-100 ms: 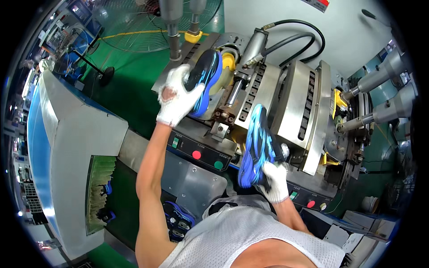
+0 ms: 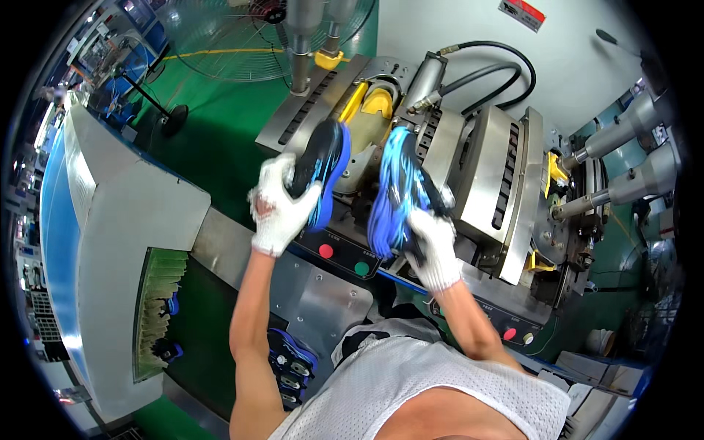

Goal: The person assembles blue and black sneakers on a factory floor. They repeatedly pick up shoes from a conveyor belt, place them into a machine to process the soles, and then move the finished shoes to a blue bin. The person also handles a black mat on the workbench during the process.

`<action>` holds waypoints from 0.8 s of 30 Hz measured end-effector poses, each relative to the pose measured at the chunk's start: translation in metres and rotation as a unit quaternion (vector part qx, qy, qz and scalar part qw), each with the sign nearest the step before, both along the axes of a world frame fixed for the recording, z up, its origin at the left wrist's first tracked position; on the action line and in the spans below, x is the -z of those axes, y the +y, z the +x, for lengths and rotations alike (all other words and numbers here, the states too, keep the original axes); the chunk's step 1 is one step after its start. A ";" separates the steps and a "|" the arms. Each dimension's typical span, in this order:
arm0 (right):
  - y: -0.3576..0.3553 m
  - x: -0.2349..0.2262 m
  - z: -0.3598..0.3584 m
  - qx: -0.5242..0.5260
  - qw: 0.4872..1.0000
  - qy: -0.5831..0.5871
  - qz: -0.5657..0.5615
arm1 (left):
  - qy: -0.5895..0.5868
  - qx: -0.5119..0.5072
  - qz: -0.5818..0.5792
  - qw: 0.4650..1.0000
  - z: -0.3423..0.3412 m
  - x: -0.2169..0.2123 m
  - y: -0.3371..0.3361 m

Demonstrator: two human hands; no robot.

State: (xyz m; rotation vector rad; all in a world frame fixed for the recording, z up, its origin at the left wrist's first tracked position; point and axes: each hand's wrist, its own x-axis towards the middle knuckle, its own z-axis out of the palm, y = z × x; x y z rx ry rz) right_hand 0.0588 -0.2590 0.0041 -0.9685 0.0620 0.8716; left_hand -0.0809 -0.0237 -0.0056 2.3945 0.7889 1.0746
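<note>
My left hand [image 2: 281,209], in a stained white glove, is closed around a black shoe [image 2: 323,158] with blue streaks and a blue sole. The shoe is tilted on its side, just on the near side of the press's left station [image 2: 363,139], whose yellow pads show. In my gloved right hand [image 2: 434,249] is a second shoe [image 2: 396,191], streaked light blue, blue and black. It is gripped at its near end, toe end pointing away from me. The two shoes are side by side, with a narrow gap between them. My fingertips are partly hidden behind both shoes.
Right of the shoes stand the press's metal blocks [image 2: 488,176] and thick grey cylinders [image 2: 645,169]. Black hoses [image 2: 506,48] loop behind. A button panel [image 2: 345,257] runs along the front. At left is a conveyor machine [image 2: 147,198] with a strip curtain; several shoes [image 2: 293,367] lie below me.
My left hand has drawn its shoe back toward me, off the left station's yellow pad. My right hand has moved its shoe forward and left, closer to the other.
</note>
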 end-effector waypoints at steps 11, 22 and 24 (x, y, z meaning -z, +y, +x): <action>0.279 0.209 0.275 -0.029 0.786 -0.434 -0.440 | 0.177 -0.271 -0.294 0.899 -0.194 0.188 -0.160; 0.348 0.223 0.223 -0.181 0.764 -0.399 -0.473 | 0.093 -0.490 -0.279 0.821 -0.242 0.286 -0.302; 0.332 0.231 0.196 -0.359 0.648 -0.507 -0.441 | 0.099 -0.571 -0.282 0.764 -0.242 0.273 -0.307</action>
